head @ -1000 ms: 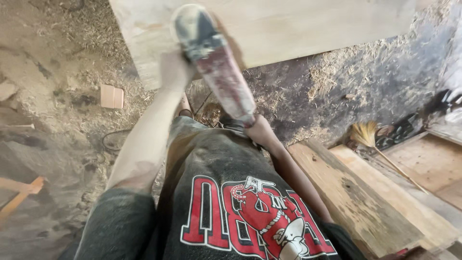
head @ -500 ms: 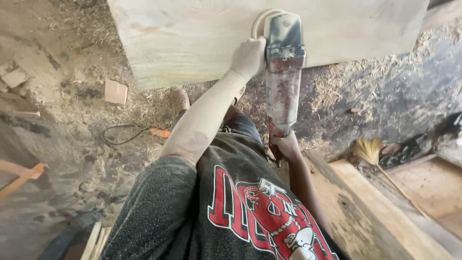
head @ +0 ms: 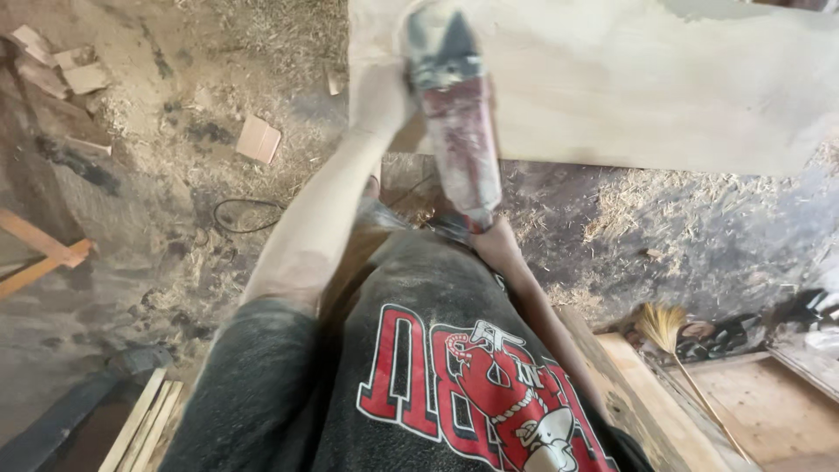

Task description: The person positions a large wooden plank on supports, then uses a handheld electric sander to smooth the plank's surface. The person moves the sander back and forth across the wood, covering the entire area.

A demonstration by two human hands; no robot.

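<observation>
angle grinder (head: 456, 122) | dusty red-grey body | head on pale wooden plank (head: 629, 79) | held lengthwise, tail toward torso

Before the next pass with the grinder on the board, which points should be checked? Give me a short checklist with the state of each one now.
1. Left hand on the front of the grinder: ok, it grips beside the head.
2. Right hand on the rear end of the tool: ok, it holds the tail.
3. Grinder head on the pale wooden board: ok, it lies over the board's lower left part.
4. Disc and guard condition: cannot tell, blurred.
5. Black cable on the dusty floor: not ok, it lies looped near the feet.
6. Board support: cannot tell, hidden.
</observation>
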